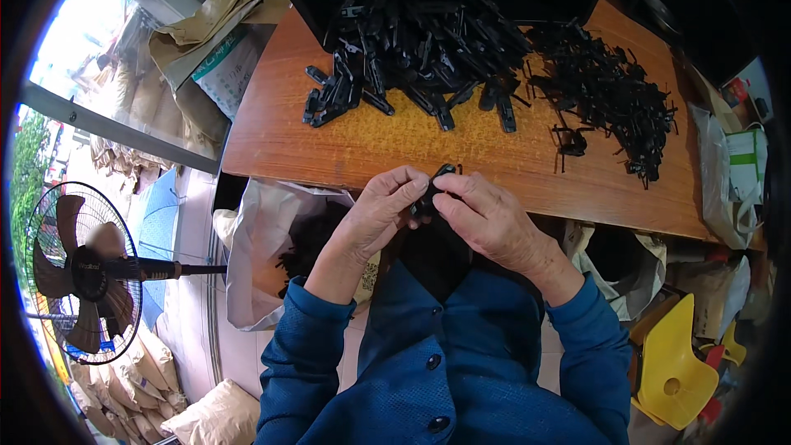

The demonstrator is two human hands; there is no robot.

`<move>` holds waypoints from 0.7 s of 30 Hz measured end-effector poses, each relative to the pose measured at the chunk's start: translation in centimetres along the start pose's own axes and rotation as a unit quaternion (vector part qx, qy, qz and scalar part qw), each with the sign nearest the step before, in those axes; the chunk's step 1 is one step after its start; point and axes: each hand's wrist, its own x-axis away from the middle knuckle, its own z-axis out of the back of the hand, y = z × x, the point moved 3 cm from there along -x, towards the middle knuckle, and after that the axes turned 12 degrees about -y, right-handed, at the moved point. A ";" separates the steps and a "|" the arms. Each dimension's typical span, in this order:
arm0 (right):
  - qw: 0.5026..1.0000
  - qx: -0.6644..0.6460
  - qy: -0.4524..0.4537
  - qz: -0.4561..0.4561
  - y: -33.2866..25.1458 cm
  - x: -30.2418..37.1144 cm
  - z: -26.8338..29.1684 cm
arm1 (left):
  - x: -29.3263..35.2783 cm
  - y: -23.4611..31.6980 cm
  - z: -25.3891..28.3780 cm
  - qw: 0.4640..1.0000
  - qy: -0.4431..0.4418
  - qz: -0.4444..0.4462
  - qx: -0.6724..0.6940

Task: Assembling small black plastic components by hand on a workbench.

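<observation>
Close to the front edge of the wooden table, my left hand pinches a small black plastic part. My right hand grips the same part from the other side with thumb and forefinger. Much of the part is hidden behind the fingers; a thin black prong shows at its top. Beyond my hands lies a large heap of long black plastic parts, several of them loose along its near side. To the right spreads a second heap of smaller, thin-armed black parts.
Below the table on the left stands an open white sack with black parts inside. Another open sack is under the right side. A fan stands at far left, a yellow chair at lower right. Dark panels rise behind the heaps.
</observation>
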 end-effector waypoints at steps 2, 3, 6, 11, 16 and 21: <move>1.000 0.011 0.001 -0.006 0.1 0.5 -0.5 | -0.2 -0.3 0.2 0.999 -0.005 0.011 -0.048; 1.000 0.024 0.003 -0.011 0.1 0.7 -0.8 | -0.3 -0.4 0.1 0.999 -0.006 0.015 -0.049; 0.997 0.028 0.040 -0.055 0.7 1.4 -1.5 | -0.7 -0.4 -0.5 0.983 0.030 -0.023 -0.177; 0.973 -0.066 0.152 -0.159 1.0 1.3 -1.9 | -1.7 -3.4 -2.3 0.922 0.122 -0.204 -0.307; 0.933 -0.178 0.187 -0.251 1.2 1.3 -0.6 | -2.3 -3.0 -1.7 0.945 0.125 -0.191 -0.233; 0.737 -0.566 0.110 -0.353 4.4 4.0 -4.3 | -2.9 -2.1 -2.2 0.931 0.093 -0.177 -0.305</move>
